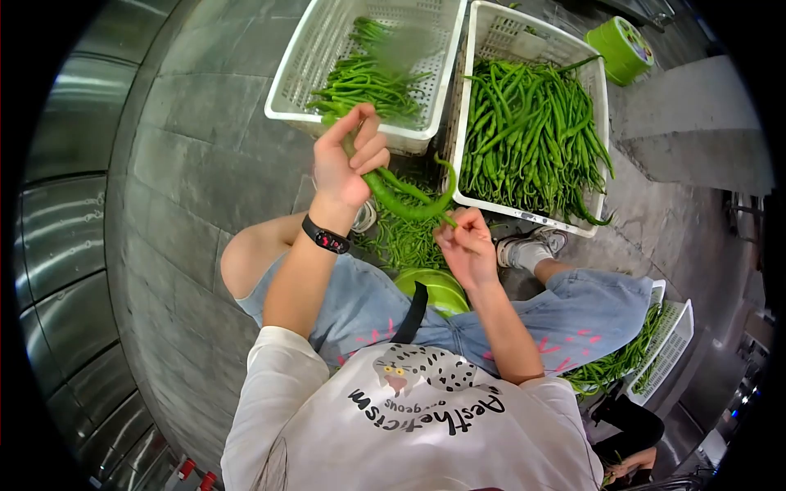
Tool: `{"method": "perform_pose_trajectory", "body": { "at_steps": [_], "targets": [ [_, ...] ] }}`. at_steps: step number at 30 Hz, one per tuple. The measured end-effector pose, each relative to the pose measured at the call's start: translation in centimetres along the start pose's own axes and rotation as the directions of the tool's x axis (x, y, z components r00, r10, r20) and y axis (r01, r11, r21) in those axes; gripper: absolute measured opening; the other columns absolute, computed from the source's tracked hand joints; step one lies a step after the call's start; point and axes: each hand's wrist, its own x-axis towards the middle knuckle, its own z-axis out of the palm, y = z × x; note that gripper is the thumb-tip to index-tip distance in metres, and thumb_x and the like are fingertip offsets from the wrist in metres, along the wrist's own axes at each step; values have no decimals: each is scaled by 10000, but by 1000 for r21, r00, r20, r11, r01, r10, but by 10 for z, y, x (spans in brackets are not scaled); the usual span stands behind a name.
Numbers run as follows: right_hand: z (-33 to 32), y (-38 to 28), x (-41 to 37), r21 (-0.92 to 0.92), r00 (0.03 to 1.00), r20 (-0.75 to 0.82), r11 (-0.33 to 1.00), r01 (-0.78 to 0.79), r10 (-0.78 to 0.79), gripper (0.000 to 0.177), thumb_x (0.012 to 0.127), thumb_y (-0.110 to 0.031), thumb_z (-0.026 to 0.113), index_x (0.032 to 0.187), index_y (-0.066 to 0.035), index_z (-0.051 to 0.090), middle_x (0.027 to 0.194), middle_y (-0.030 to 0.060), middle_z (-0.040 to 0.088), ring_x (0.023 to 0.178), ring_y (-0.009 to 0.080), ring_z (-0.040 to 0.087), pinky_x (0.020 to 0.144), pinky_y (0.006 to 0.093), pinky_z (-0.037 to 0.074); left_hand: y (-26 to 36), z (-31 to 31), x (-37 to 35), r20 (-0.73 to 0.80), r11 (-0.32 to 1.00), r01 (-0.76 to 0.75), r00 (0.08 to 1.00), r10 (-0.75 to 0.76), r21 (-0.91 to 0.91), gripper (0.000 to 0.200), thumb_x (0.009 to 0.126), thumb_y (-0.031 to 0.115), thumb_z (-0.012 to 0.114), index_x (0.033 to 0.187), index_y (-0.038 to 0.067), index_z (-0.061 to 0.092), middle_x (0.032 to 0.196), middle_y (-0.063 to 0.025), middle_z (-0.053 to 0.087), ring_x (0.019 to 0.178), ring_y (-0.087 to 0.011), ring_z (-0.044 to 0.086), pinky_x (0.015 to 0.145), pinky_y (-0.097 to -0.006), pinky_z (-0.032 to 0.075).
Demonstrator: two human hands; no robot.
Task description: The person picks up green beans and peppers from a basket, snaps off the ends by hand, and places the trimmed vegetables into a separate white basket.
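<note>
My left hand [352, 159], with a dark band on its wrist, is closed around green peppers [401, 203] in front of the left crate. They hang out of the fist and curve to the right. Close to their lower ends, my right hand [468, 245] has its fingers curled and pressed together; what it pinches, if anything, is too small to make out. Behind the left hand, a white crate [282, 90] holds a partial layer of green peppers. The right white crate [465, 123] is heaped with long green peppers.
Green stems or trimmings [409, 241] lie on the floor between my feet, beside a green stool [434, 286]. A green bucket [618, 51] stands at the upper right. Another white crate [667, 348] with green produce is at the lower right, near a person's arm [634, 462].
</note>
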Motion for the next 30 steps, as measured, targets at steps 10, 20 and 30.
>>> {"method": "perform_pose_trajectory", "body": {
  "at_steps": [10,20,30],
  "targets": [
    [-127,87,5,519,682,-637,854,35,359,62,852,-67,580,815,-80,531,713,29,513,655,157,466,605,277,407,-48,-68,14,-559,949,-153,778,287,275,142,957,184,430,932,71,511,600,14,336,469,-96,301,409,-231,260],
    [-152,47,-21,-878,812,-457,-38,-477,363,302,843,-294,591,1016,-53,646,1120,158,582,975,267,573,841,342,464,67,-53,105,-373,940,-282,865,336,195,196,935,211,476,811,58,476,572,14,377,479,-99,351,450,-243,322],
    [-66,-106,71,-864,991,79,-488,120,104,265,720,44,526,958,24,639,953,182,651,892,317,625,830,410,521,142,-157,165,-462,428,207,582,669,880,710,779,299,710,1314,-30,379,1288,-157,472,1084,-287,522,868,-432,449]
  ]
}}
